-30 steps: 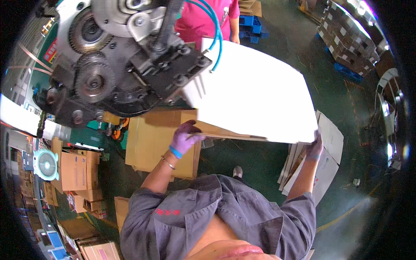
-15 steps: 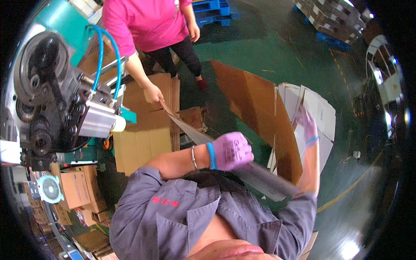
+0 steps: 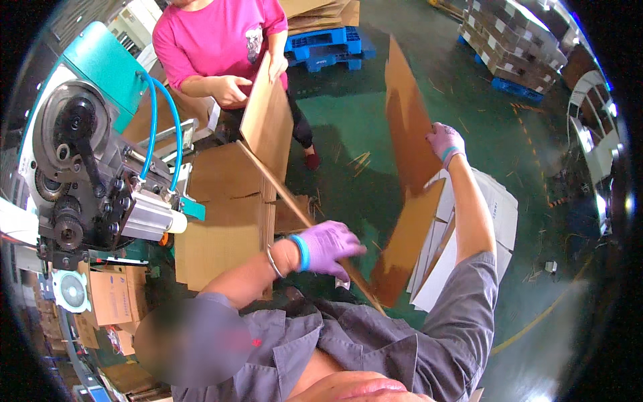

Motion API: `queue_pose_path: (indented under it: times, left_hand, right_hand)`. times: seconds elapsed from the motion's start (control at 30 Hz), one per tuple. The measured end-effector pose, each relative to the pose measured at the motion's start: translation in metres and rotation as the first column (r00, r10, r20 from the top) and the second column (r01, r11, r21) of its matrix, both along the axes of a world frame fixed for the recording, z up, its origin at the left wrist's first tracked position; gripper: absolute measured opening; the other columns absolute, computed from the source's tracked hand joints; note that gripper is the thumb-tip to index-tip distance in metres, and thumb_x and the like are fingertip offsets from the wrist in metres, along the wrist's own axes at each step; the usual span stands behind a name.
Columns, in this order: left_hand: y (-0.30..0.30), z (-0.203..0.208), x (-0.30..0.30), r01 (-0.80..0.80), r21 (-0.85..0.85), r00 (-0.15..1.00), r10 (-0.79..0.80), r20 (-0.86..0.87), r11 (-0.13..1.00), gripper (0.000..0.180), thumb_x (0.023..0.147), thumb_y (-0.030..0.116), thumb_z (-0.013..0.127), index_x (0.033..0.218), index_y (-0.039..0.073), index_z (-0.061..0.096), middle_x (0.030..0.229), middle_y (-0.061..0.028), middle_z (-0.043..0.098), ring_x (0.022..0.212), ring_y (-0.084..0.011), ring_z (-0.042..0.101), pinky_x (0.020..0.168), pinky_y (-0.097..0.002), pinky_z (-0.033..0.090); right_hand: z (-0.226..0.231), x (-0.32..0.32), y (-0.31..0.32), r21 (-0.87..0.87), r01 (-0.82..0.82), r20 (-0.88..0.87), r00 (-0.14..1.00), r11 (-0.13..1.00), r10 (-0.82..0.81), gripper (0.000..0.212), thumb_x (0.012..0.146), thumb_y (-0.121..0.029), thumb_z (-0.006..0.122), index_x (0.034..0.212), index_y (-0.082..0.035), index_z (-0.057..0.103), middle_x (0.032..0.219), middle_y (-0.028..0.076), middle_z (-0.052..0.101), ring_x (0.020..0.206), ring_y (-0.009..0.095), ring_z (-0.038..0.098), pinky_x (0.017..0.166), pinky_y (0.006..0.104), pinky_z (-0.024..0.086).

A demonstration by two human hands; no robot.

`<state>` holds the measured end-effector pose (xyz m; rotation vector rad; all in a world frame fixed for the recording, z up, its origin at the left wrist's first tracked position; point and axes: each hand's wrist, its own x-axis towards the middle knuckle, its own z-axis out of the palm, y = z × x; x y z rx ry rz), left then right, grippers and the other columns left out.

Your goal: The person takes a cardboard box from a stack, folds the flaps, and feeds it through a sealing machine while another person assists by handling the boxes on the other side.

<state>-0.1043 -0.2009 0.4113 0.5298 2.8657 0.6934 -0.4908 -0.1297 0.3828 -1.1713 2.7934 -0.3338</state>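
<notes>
My right hand (image 3: 445, 142), in a purple knit glove, is closed on the upper right edge of a large creased brown cardboard sheet (image 3: 410, 127), which stands tilted before me. My left hand (image 3: 328, 248), also gloved, has its fingers stretched out across the top edge of a second cardboard sheet (image 3: 274, 181), seen nearly edge-on. Its thumb points down beside that edge; a firm hold does not show. White-faced cardboard sheets (image 3: 497, 201) lean together behind my right forearm. Across from me, a person in a pink top holds a folded cardboard piece (image 3: 268, 110) with both hands.
At the left stands a machine (image 3: 74, 134) with dark wheels and blue hoses. A stack of flat cardboard (image 3: 221, 228) lies beside it. Blue pallets (image 3: 325, 47) and a pallet load of cartons (image 3: 512, 43) are farther off. Scraps (image 3: 362, 161) litter the green floor.
My right hand has moved up and left from the white-faced sheets to the brown sheet's edge. My left hand has shifted left and unclenched. The person opposite has raised cardboard in both hands.
</notes>
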Motion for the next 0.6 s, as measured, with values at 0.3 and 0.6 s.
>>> queue_pose_path:
  times: [0.3, 0.6]
  left_hand:
    - [-0.089, 0.069, -0.054, -0.318, 0.923, 0.661, 0.748, 0.051, 0.218, 0.063, 0.088, 0.032, 0.064, 0.132, -0.006, 0.038, 0.123, -0.0146, 0.053, 0.107, -0.02, 0.055, 0.09, -0.0305, 0.047]
    - [-0.031, 0.004, 0.16, -0.639, 0.718, 0.272, 0.954, -0.124, 0.276, 0.014, 0.082, 0.006, 0.068, 0.094, -0.001, 0.068, 0.078, -0.0097, 0.065, 0.065, -0.0163, 0.058, 0.061, -0.0272, 0.047]
  right_hand:
    - [-0.016, 0.286, 0.02, -0.204, -0.56, -0.517, 0.758, 0.803, 0.397, 0.032, 0.084, -0.031, 0.056, 0.097, -0.001, 0.056, 0.057, 0.01, 0.058, 0.049, 0.026, 0.059, 0.045, 0.0417, 0.047]
    - [0.066, 0.178, 0.069, -0.806, -0.34, -0.482, 0.852, 0.485, -0.205, 0.033, 0.094, -0.025, 0.049, 0.122, -0.008, 0.056, 0.115, 0.014, 0.058, 0.116, 0.021, 0.05, 0.093, 0.0367, 0.043]
